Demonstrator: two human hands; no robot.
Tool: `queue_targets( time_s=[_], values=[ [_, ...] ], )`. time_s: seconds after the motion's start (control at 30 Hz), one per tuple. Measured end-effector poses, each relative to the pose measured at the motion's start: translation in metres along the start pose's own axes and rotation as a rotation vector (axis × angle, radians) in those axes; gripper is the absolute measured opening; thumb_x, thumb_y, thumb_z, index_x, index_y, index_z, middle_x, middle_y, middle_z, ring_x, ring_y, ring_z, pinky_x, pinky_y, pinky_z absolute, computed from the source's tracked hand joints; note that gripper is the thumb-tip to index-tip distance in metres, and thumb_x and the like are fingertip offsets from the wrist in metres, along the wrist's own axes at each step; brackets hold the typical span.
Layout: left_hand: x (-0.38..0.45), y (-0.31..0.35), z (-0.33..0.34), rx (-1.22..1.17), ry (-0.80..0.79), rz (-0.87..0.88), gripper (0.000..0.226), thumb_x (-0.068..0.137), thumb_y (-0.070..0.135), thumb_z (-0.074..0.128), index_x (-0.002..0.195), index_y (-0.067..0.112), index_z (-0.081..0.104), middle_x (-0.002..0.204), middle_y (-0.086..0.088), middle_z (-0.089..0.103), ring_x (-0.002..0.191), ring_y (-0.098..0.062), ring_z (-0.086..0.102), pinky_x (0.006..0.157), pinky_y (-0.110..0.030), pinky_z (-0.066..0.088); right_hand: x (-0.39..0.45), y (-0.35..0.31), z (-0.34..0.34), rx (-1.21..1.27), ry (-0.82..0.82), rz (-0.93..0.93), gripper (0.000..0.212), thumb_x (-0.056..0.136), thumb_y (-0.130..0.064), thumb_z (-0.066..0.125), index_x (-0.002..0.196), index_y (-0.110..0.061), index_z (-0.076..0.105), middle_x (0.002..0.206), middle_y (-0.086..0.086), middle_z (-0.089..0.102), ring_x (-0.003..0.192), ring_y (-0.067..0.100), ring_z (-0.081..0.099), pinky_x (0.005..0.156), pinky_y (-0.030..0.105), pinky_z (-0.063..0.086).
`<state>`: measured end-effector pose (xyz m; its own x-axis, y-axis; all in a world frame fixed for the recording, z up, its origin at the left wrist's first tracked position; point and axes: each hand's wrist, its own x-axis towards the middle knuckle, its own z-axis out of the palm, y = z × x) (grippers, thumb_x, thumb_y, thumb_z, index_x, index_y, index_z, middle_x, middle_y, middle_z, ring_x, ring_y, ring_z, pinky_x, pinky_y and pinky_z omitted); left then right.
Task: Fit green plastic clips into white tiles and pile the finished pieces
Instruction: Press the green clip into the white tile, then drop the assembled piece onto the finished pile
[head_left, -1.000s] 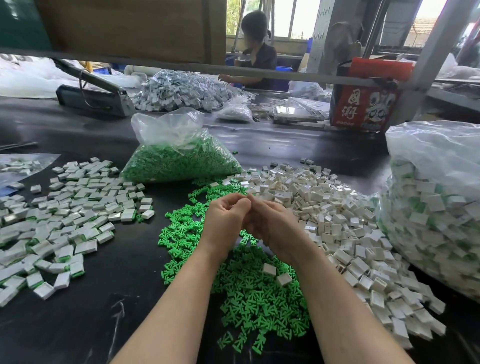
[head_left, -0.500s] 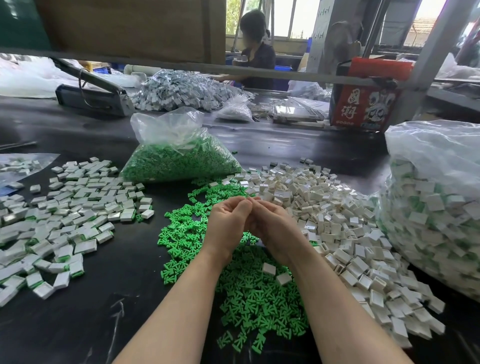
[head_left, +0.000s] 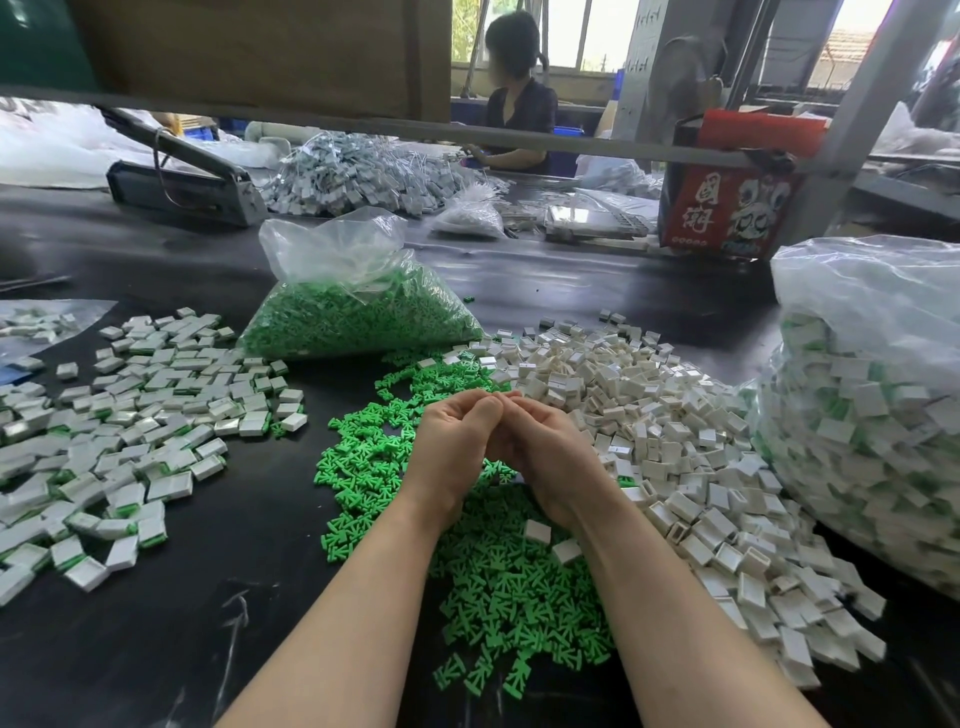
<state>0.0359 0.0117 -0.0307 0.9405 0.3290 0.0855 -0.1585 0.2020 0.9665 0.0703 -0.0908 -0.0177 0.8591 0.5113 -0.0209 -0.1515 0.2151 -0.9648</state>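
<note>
My left hand (head_left: 457, 447) and my right hand (head_left: 550, 462) are pressed together above the table, fingers curled toward each other. Anything between the fingertips is hidden from me. Under and around the hands lies a loose heap of green clips (head_left: 509, 587). A pile of empty white tiles (head_left: 649, 415) spreads to the right of the hands. Finished tiles with green edges (head_left: 145, 415) are spread out on the left.
A clear bag of green clips (head_left: 358, 312) stands behind the hands. A big clear bag of finished pieces (head_left: 872, 415) fills the right edge. The black table (head_left: 156, 623) shows between the piles. A red box (head_left: 727, 208) and a person (head_left: 519, 104) are at the back.
The two hands stay pressed together in the same spot, with only slight shifts of the fingers. The piles have not moved.
</note>
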Motion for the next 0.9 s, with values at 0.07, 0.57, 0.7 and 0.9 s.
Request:
queue_targets(
  time_s=[0.07, 0.57, 0.7, 0.9],
  values=[
    [-0.0008, 0.0003, -0.0003, 0.004, -0.006, 0.001, 0.023, 0.077, 0.020, 0.055, 0.077, 0.015, 0.077, 0.073, -0.006, 0.071, 0.068, -0.017, 0.065, 0.075, -0.040, 0.052, 0.0007, 0.0008, -0.0002, 0.004, -0.002, 0.000, 0.040, 0.091, -0.022, 0.062, 0.110, 0.013, 0.062, 0.099, 0.026, 0.061, 0.092, 0.035, 0.056, 0.098, 0.058, 0.042],
    [-0.0061, 0.0048, -0.0006, 0.000, -0.036, 0.033, 0.025, 0.083, 0.014, 0.053, 0.074, 0.016, 0.076, 0.068, -0.002, 0.069, 0.056, -0.007, 0.062, 0.048, -0.016, 0.048, 0.0037, 0.0063, -0.0033, -0.043, -0.010, -0.019, 0.029, 0.094, -0.022, 0.061, 0.103, 0.005, 0.068, 0.095, 0.023, 0.063, 0.089, 0.032, 0.058, 0.086, 0.046, 0.049],
    [-0.0038, 0.0068, 0.0007, -0.003, -0.014, 0.014, 0.024, 0.078, 0.018, 0.054, 0.072, 0.017, 0.077, 0.068, -0.003, 0.070, 0.059, -0.011, 0.063, 0.053, -0.023, 0.050, 0.0029, 0.0041, 0.0009, -0.029, -0.012, -0.015, 0.038, 0.086, -0.031, 0.065, 0.103, 0.003, 0.069, 0.097, 0.023, 0.062, 0.090, 0.032, 0.056, 0.091, 0.051, 0.047],
    [0.0001, 0.0059, -0.0068, 0.089, 0.013, 0.007, 0.022, 0.078, 0.030, 0.056, 0.072, 0.014, 0.069, 0.058, -0.007, 0.052, 0.051, -0.021, 0.043, 0.052, -0.031, 0.037, 0.0031, 0.0016, 0.0018, -0.173, -0.031, 0.005, 0.054, 0.096, -0.046, 0.052, 0.090, 0.006, 0.064, 0.062, 0.005, 0.055, 0.052, 0.011, 0.047, 0.049, 0.021, 0.034]
  ],
)
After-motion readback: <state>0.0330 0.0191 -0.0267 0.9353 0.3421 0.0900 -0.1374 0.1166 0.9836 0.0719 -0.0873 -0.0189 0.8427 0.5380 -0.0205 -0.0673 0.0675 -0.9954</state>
